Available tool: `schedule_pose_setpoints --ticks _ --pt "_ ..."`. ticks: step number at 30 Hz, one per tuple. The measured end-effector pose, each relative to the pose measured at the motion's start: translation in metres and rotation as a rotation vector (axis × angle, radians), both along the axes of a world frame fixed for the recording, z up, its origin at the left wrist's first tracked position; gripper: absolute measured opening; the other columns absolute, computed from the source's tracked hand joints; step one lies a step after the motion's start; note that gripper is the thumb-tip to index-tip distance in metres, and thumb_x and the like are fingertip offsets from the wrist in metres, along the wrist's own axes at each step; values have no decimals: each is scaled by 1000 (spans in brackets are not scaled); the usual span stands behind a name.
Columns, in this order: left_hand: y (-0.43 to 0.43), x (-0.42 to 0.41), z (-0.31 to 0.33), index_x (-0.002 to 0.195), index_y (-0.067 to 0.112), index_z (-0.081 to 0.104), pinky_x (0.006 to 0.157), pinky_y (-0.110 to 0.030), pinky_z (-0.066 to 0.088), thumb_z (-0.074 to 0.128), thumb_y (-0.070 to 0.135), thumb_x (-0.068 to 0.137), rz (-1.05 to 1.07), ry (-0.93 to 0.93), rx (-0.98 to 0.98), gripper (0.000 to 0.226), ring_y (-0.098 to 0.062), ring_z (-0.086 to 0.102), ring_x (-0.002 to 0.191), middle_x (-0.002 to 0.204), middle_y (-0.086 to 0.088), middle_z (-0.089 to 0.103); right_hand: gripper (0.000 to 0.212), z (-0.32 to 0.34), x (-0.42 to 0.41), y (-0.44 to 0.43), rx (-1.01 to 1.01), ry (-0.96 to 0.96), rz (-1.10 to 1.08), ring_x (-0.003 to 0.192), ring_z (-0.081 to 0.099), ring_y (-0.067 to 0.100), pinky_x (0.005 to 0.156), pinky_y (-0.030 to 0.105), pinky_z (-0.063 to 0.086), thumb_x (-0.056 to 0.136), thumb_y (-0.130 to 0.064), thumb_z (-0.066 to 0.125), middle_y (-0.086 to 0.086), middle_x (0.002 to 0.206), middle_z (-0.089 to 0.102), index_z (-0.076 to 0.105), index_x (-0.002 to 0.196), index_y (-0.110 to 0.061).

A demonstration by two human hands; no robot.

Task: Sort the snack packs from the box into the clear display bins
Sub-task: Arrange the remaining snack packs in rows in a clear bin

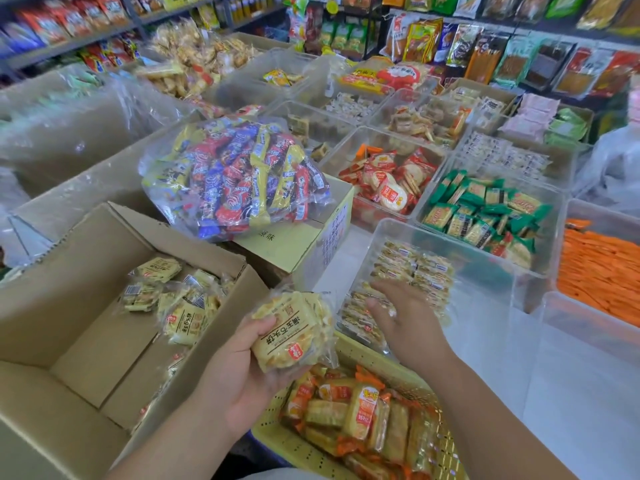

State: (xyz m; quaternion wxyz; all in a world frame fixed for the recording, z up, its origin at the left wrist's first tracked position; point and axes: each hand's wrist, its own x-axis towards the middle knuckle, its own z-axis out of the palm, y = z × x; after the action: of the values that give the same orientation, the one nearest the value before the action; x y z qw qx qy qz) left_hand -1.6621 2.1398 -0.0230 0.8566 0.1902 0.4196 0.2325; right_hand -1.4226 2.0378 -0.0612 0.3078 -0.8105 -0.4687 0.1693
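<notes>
Snack pack held between box and bin

Right of the open cardboard box [69, 271], the left hand [242, 368] grips one snack pack [294, 330], printed face up, long axis running near-left to far-right. The right hand [405, 323] hovers, fingers spread, over the clear bin [502, 289].

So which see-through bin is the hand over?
The nearest clear bin, holding pale yellow packs; the right hand hovers over it. The green-pack bin sits behind.
</notes>
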Motion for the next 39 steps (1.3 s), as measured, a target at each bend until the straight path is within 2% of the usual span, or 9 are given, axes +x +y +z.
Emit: schedule_pose_setpoints --ticks 5,7,10,14,22,29,31,35,39 --pt "-3 5 4 127 36 66 79 -59 60 91 13 63 -41 30 146 72 -41 72 110 128 -11 72 53 35 -57 -30 238 315 42 125 51 0 90 10 46 90 -67 53 -26 134 50 56 137 -42" --pt "-7 8 7 137 31 60 82 -62 59 98 18 56 -75 40 149 90 -43 70 112 129 -14 71 72 37 -69 -41 217 185 139 140 37 1 107 17 38 81 -74 64 -24 149 36 46 145 -45" --pt "-14 12 12 131 18 69 86 -54 60 98 30 63 -201 45 172 75 -40 69 117 131 -19 69 83 35 -75 -47 224 -90 299 152 21 16 117 42 31 75 -64 75 -14 165 20 40 149 -48" --pt "-20 18 14 119 23 75 79 -49 61 94 30 67 -268 86 193 56 -38 71 112 126 -16 72 57 28 -78 -46 369 -243 356 146 38 28 108 53 45 84 -37 80 -1 155 45 61 137 -28" --pt "-21 24 13 118 15 77 74 -41 62 82 45 78 -289 106 158 50 -36 72 110 126 -19 71 42 25 -75 -53 419 -374 306 137 51 25 108 42 47 100 -46 58 2 143 59 60 134 -20" --pt "-17 31 4 112 27 80 63 -33 60 57 67 82 -311 190 100 54 -26 76 102 122 -9 75 26 28 -49 -44 553 -353 147 106 67 18 93 26 53 103 -21 52 1 113 72 73 113 -9" --pt "-12 33 0 107 31 81 60 -32 60 59 65 79 -302 206 114 49 -24 77 96 118 -8 77 26 32 -32 -38 531 -250 15 94 66 13 86 15 48 102 -20 52 -6 103 71 73 113 -12" --pt "-2 34 -5 98 27 84 52 -31 58 66 57 78 -249 191 113 40 -21 79 82 110 -10 79 33 36 19 -17 353 -237 -235 74 66 24 60 25 39 104 -30 49 3 85 73 75 114 -12" --pt "5 32 -8 100 26 83 55 -34 57 66 54 78 -186 207 119 39 -20 78 80 111 -9 78 27 21 62 11 232 -233 -246 88 66 26 67 26 40 104 -24 53 6 97 75 74 117 -13"
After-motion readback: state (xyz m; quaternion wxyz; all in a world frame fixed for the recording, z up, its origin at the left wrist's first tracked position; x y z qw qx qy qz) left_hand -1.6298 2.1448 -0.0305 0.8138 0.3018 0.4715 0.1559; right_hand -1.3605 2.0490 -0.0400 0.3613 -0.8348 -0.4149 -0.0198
